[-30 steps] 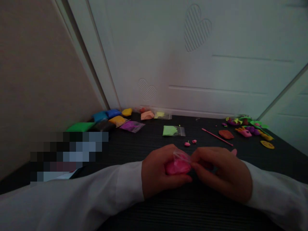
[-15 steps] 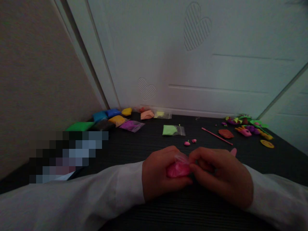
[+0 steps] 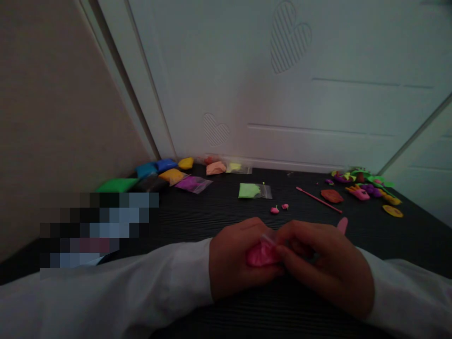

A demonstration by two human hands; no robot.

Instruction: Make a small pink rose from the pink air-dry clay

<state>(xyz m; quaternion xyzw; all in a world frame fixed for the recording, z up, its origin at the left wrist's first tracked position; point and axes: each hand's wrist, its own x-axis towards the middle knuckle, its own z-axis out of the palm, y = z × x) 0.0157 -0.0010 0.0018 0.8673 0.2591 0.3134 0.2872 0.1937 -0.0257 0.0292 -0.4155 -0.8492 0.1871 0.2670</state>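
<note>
A small clear bag of pink modelling clay sits between my hands, low in the middle of the view. My left hand is wrapped round the bag from the left. The fingers of my right hand pinch the bag's clear open-end side from the right; their tips hide part of it. Just beyond my hands lie two tiny pink clay pieces, one with a green tip. A light green clay bag rests flat behind them.
Clay bags in several colours, among them purple and green, lie at the back left. On the right are a thin pink stick tool, a red clay lump and colourful clay figures. A white panel rises behind the dark table.
My right fingertips have shifted slightly left and down over the bag's clear end, covering more of it. Both hands sit a little lower in view. The bag stays in my left hand.
</note>
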